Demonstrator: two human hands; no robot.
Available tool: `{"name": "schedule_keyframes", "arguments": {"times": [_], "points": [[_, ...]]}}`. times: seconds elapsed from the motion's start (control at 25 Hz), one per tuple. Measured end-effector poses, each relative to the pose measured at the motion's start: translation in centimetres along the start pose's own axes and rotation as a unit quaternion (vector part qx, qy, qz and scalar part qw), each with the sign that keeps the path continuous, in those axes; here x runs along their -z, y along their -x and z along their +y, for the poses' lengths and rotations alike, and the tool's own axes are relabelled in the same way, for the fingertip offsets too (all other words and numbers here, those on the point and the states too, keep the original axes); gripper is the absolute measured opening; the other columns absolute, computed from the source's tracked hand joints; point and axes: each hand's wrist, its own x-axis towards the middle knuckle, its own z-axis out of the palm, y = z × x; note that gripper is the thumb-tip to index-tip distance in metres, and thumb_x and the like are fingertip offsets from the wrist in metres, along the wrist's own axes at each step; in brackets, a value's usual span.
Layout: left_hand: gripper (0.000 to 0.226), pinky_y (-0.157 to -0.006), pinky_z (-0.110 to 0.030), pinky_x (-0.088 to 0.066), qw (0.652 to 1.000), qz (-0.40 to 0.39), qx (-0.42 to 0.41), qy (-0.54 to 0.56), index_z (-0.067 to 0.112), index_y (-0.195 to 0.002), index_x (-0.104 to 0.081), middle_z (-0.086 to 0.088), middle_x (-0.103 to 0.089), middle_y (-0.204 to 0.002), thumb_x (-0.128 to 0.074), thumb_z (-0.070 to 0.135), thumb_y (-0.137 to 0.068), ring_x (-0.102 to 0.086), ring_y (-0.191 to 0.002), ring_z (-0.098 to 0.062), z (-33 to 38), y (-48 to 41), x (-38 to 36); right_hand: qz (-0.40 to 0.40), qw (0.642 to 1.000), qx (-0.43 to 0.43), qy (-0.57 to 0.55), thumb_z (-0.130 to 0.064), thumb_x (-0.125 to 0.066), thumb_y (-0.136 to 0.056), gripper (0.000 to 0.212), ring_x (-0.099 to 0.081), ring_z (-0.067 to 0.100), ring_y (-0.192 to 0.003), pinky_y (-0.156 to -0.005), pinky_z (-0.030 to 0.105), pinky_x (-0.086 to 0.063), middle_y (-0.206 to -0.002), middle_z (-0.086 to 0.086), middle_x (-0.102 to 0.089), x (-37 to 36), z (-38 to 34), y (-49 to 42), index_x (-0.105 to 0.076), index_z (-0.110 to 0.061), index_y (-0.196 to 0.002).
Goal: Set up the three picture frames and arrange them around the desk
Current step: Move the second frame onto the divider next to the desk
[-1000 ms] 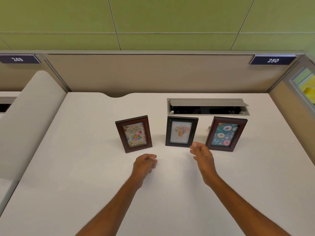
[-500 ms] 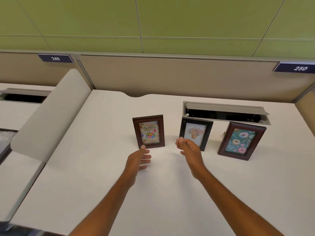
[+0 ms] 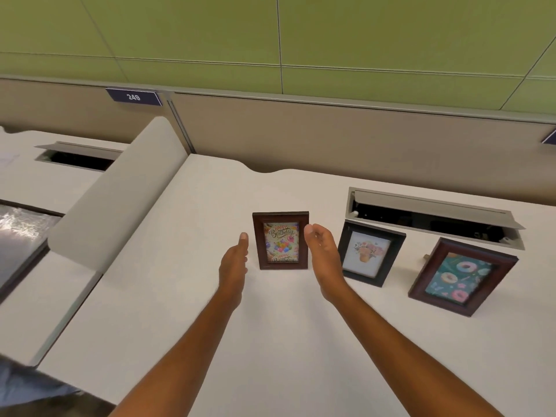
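Note:
Three picture frames stand upright in a row on the white desk (image 3: 270, 341). The brown frame with a birthday card (image 3: 281, 240) is the leftmost. A black frame with a flower picture (image 3: 370, 253) stands in the middle, and a brown frame with donuts (image 3: 461, 276) is on the right. My left hand (image 3: 234, 263) is open just left of the birthday frame, a small gap away. My right hand (image 3: 323, 255) is open just right of that frame, fingers close to its edge; contact is unclear. Neither hand holds anything.
An open cable hatch (image 3: 433, 218) lies behind the two right frames. A beige partition (image 3: 331, 139) runs along the back. A low white divider (image 3: 120, 191) bounds the desk on the left, with the neighbouring desk (image 3: 27, 182) beyond it.
Both hands moved forward and opened, now flanking the birthday frame on either side. My view has turned left, so the frames sit further right.

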Motion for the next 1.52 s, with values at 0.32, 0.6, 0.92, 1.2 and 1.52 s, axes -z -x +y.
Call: {"name": "schedule_keyframes", "arguments": {"times": [0.32, 0.6, 0.92, 1.2, 1.52], "points": [[0.059, -0.087, -0.017, -0.048, 0.988, -0.156, -0.016, -0.014, 0.056, -0.105, -0.083, 0.023, -0.084, -0.111, -0.035, 0.089, -0.096, -0.079, -0.1, 0.007, 0.6, -3.8, -2.2, -0.006, 0.998, -0.059, -0.013, -0.085, -0.036, -0.093, 0.065, -0.078, -0.003, -0.085, -0.058, 0.007, -0.056, -0.097, -0.016, -0.083, -1.9, -0.4, -4.5, -0.073, -0.035, -0.114], [0.064, -0.088, -0.023, -0.06, 0.98, -0.198, -0.013, 0.033, 0.053, -0.118, -0.08, 0.012, -0.084, -0.122, -0.038, 0.093, -0.092, -0.08, -0.112, -0.007, 0.8, -6.5, -1.9, 0.003, 0.998, -0.063, 0.011, -0.088, -0.036, -0.087, 0.07, -0.079, 0.008, -0.096, -0.082, 0.025, -0.058, -0.103, -0.014, -0.084, -2.4, 0.1, -6.4, -0.076, -0.036, -0.114], [0.062, -0.095, -0.029, -0.058, 0.98, -0.179, -0.016, 0.079, 0.058, -0.117, -0.078, 0.016, -0.083, -0.124, -0.038, 0.095, -0.088, -0.079, -0.115, -0.004, 2.6, -9.4, 0.7, -0.02, 0.998, -0.056, 0.003, -0.088, -0.035, -0.086, 0.067, -0.078, 0.001, -0.095, -0.084, 0.026, -0.055, -0.104, -0.019, -0.083, -6.4, -1.5, -8.6, -0.074, -0.042, -0.114], [0.056, -0.093, -0.032, -0.057, 0.985, -0.128, -0.041, 0.108, 0.066, -0.104, -0.078, 0.023, -0.084, -0.113, -0.037, 0.097, -0.081, -0.08, -0.106, 0.001, 6.0, -14.4, 4.4, -0.069, 0.996, -0.055, 0.011, -0.082, -0.031, -0.096, 0.062, -0.079, 0.004, -0.096, -0.089, 0.029, -0.056, -0.105, -0.016, -0.084, -12.6, -4.3, -13.2, -0.082, -0.047, -0.096], [0.06, -0.089, -0.031, -0.059, 0.987, -0.068, -0.067, 0.128, 0.058, -0.106, -0.082, 0.015, -0.085, -0.116, -0.033, 0.091, -0.093, -0.082, -0.107, -0.005, 11.7, -23.9, 10.0, -0.128, 0.991, -0.032, 0.008, -0.075, -0.034, -0.104, 0.061, -0.08, 0.005, -0.096, -0.079, 0.024, -0.057, -0.106, -0.013, -0.084, -22.7, -8.4, -21.2, -0.078, -0.034, -0.11]]}}
